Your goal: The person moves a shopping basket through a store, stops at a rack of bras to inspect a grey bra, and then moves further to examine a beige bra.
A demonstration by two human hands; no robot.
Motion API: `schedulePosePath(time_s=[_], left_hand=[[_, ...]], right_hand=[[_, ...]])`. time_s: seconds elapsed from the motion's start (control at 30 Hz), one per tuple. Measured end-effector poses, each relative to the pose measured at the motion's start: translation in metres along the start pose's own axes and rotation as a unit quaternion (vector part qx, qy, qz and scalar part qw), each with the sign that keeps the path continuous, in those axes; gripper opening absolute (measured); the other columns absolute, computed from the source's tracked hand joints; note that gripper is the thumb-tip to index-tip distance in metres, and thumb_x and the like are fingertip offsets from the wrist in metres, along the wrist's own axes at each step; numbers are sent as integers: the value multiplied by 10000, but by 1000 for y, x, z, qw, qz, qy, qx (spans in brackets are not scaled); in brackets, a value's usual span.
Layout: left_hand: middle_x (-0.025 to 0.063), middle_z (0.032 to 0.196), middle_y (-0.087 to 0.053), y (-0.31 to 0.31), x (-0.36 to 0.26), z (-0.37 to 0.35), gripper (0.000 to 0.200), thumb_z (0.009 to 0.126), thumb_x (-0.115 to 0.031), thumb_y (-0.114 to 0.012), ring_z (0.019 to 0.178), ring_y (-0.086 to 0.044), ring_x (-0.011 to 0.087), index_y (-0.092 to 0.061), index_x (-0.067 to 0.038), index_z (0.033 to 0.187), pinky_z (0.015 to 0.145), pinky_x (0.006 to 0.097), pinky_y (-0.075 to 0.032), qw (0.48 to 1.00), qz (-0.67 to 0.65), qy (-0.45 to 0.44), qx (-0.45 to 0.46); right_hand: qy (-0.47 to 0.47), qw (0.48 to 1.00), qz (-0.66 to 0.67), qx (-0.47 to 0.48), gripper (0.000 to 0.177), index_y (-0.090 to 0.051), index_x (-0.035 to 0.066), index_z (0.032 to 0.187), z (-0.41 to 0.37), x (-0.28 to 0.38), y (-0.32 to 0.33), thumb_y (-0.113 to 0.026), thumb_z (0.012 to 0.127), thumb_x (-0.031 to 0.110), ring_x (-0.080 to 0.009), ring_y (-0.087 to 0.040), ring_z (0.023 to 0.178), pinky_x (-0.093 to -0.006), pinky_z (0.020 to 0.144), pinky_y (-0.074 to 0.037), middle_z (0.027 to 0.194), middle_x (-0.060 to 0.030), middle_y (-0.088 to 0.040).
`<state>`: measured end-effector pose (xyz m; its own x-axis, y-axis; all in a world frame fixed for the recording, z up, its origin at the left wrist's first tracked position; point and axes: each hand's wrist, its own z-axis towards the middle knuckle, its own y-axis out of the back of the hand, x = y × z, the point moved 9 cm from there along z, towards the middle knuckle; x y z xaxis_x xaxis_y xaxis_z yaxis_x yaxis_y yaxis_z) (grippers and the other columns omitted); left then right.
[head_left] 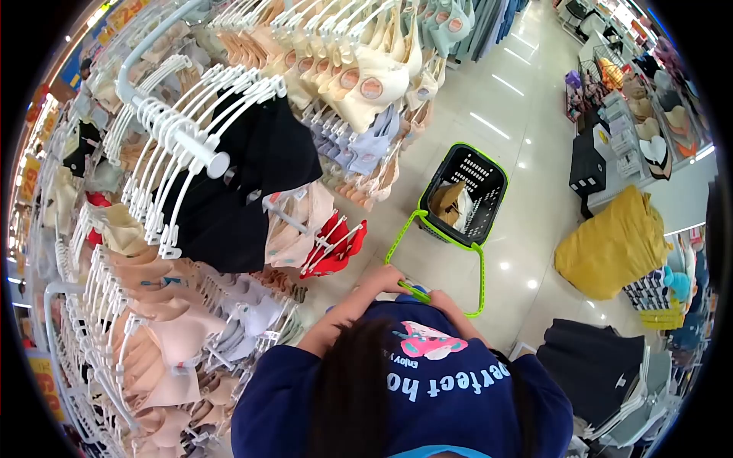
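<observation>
A black shopping basket (467, 195) with a bright green rim stands on the floor ahead of me, and its long green handle (482, 275) is pulled toward my body. My left hand (388, 280) is closed round the near bar of the handle. Beside it, my right hand (443, 300) is also at this bar with its fingers curled; part of it is hidden by my shirt. Inside the basket lie a brown item (449, 200) and something white (464, 210), whose kinds I cannot make out.
Racks of bras (370, 84) on white hangers crowd the left, with black garments (229, 206) on a protruding rail (217, 164). At right are a large yellow sack (615, 244), folded dark clothes (584, 366) and a shelf of hats (653, 145). A tiled aisle (508, 99) runs ahead.
</observation>
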<state>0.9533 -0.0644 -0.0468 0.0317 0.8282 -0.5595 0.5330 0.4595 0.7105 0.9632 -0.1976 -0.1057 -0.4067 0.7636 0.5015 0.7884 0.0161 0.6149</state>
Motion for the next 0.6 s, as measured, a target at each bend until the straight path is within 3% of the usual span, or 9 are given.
schedulePosePath(time_s=[0.2, 0.4, 0.5, 0.6], left_hand=[[100, 739, -588, 6, -29, 37, 497, 611, -576, -547, 773, -536, 260, -630, -101, 729, 741, 348, -404, 998, 4, -2, -70], [90, 772, -571, 25, -49, 43, 365, 648, -438, -590, 832, -509, 253, -614, -88, 747, 738, 340, -398, 986, -24, 19, -162], [105, 898, -551, 33, -61, 30, 376, 672, -379, -588, 894, -492, 261, -567, -73, 890, 760, 354, -394, 953, -2, 10, -303], [126, 997, -519, 32, -49, -3, 422, 715, -345, -550, 954, -470, 286, -482, -71, 1029, 805, 374, -381, 898, -85, 50, -428]], right_hand=[[53, 998, -14, 17, 377, -605, 49, 742, -5, -30, 43, -574, 647, 413, -331, -563, 676, -399, 636, -451, 690, -186, -575], [75, 997, -10, 27, 381, -603, 44, 744, -3, -39, 67, -579, 642, 410, -336, -560, 695, -398, 657, -445, 704, -187, -577], [69, 997, 8, 23, 397, -595, 11, 737, -4, -41, 81, -588, 642, 396, -341, -558, 699, -394, 664, -443, 693, -200, -571], [70, 997, 19, 2, 402, -588, -14, 705, 4, -53, 79, -599, 641, 383, -332, -561, 661, -388, 625, -440, 651, -204, -563]])
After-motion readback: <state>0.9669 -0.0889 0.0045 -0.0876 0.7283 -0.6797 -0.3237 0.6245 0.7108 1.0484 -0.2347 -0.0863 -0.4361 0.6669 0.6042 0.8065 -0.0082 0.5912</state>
